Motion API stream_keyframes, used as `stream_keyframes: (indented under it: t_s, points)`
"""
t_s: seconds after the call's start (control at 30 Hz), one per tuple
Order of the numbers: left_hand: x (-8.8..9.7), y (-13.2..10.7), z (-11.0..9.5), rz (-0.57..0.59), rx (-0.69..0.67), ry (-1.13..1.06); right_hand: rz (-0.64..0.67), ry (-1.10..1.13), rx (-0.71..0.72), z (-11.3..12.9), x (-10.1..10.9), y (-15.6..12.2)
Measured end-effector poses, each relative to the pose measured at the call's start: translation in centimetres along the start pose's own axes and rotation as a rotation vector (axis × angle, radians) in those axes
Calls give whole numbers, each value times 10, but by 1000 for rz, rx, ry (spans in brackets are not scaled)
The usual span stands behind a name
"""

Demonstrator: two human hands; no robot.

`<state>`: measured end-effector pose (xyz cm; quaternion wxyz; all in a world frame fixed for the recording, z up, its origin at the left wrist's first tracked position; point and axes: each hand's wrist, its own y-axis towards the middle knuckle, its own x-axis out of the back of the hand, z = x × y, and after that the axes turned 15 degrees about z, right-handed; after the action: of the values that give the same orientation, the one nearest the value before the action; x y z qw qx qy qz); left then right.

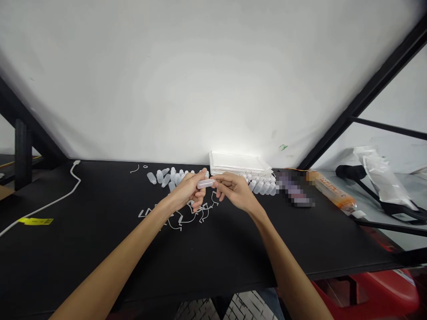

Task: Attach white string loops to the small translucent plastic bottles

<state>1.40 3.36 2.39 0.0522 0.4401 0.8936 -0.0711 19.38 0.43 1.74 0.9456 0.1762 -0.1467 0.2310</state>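
Observation:
A small translucent plastic bottle (205, 183) lies sideways between my two hands above the black table. My left hand (190, 190) is closed around its body, thumb along the top. The fingertips of my right hand (234, 191) pinch the bottle's right end; whether they also hold a small part there I cannot make out. Behind my left hand, several similar small bottles (166, 180) lie and stand loosely. Several more bottles (266, 187) sit in a row beyond my right hand. Thin white bent strips (175, 227) are scattered beneath and in front of my left hand.
A stack of white trays (238, 163) stands against the wall. To the right are a blurred-out flat object (295, 190) and an orange-and-clear tube-shaped package (333, 192). A white cable (60, 201) with a yellow tag (36, 221) runs along the left. A red stool (383, 293) stands below.

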Motion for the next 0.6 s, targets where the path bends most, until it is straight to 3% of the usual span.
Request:
stream_keyframes:
  t_s: [0.17,0.3,0.6]
  points:
    - [-2,2,-1,-141,-110,228,-19,-37,-46,-1,-1,1]
    - [-7,4,0,-244,-125,258,33,43,-84,5,-1,1]
    - [-10,5,3,-270,-97,255,38,10,-89,6,-4,-1]
